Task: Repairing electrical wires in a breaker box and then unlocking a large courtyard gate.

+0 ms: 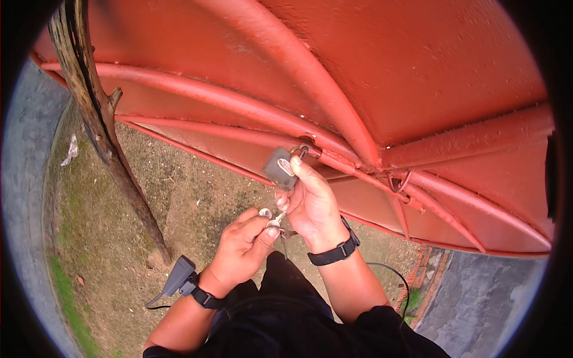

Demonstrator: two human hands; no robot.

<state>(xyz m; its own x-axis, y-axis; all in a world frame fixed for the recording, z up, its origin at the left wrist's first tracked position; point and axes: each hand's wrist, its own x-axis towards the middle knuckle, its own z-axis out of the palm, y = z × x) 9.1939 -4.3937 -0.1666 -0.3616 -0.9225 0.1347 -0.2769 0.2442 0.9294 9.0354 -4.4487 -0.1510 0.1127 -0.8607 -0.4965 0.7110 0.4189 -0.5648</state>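
Note:
A grey padlock [276,171] hangs by its shackle at the sliding bolt [325,156] of a red metal gate [412,71]. My right hand [315,206] grips the padlock, thumb on its face and fingers behind, tilting its lower end toward me. Just below, my left hand [243,247] pinches a silver key [276,221] between thumb and forefinger. The key points up toward the padlock's underside; whether its tip is in the keyhole I cannot tell. Other keys [264,212] on the same bunch show beside my left fingers, and some hang partly hidden under them.
Red tubular bars [286,53] cross the gate and meet near the bolt. A rough wooden branch [113,131] leans at the left, its foot on the bare soil [197,215]. Grey paving [477,298] lies at the right. Black straps with cables [397,271] circle both my wrists.

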